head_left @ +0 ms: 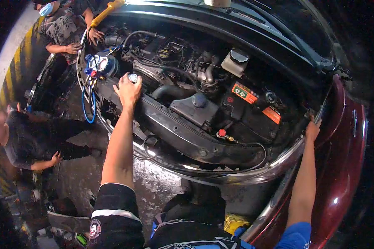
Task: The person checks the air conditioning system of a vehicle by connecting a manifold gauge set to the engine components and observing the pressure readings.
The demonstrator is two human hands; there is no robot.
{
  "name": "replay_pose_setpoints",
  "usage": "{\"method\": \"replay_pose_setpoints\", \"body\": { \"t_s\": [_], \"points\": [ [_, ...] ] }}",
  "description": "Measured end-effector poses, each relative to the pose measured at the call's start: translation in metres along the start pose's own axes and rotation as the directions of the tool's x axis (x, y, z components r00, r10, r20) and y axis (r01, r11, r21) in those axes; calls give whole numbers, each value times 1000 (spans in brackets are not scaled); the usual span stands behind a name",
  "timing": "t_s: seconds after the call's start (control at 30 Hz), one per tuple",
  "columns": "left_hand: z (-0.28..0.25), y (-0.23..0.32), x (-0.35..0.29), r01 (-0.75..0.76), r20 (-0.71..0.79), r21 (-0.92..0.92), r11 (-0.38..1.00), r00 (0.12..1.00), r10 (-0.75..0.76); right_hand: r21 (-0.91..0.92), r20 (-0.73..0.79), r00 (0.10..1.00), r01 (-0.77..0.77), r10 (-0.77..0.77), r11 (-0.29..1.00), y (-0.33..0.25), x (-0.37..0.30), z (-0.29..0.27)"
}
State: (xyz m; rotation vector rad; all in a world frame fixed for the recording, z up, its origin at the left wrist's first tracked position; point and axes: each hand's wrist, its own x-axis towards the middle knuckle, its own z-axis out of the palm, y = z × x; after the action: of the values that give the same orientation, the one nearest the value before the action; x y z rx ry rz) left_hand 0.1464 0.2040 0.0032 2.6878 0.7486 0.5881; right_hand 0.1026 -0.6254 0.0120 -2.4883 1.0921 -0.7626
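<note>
My left hand (130, 90) reaches over the front crossmember of the open engine bay. Its fingers are closed around a round silver cap (132, 78), whose lower part the hand hides. To the left of it, a manifold gauge set (99, 65) with blue and red fittings lies on the bay's front edge. At the far right, my right hand (312, 129) grips the edge of the dark red fender (340, 133); some fingertips are hidden. Between the hands sit a black plastic housing (193, 108) and the battery (251, 112) with orange labels.
A red-capped hose coupler (222, 133) rests near the front crossmember (174, 128). Behind stands a white fluid reservoir (235, 62). A blue hose (87, 108) hangs at left. Two other people (66, 29) are at left, one with hands on the car. A yellow object (235, 223) lies below.
</note>
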Motion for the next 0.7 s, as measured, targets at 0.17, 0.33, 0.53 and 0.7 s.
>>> {"method": "replay_pose_setpoints", "body": {
  "t_s": [0.17,0.33,0.53,0.7],
  "points": [
    [-3,0,0,-13,19,-2,1000,1000,13,-13,117,988,-104,105,994,-5,0,-5],
    [-4,0,0,-16,12,-16,1000,1000,17,1,109,991,-82,82,997,-4,4,-3],
    [-1,0,0,-10,12,-24,1000,1000,11,2,107,991,-75,74,997,-7,2,-6],
    [-2,0,0,18,47,15,1000,999,-18,-44,111,983,-143,147,989,-1,7,2]
  ]
}}
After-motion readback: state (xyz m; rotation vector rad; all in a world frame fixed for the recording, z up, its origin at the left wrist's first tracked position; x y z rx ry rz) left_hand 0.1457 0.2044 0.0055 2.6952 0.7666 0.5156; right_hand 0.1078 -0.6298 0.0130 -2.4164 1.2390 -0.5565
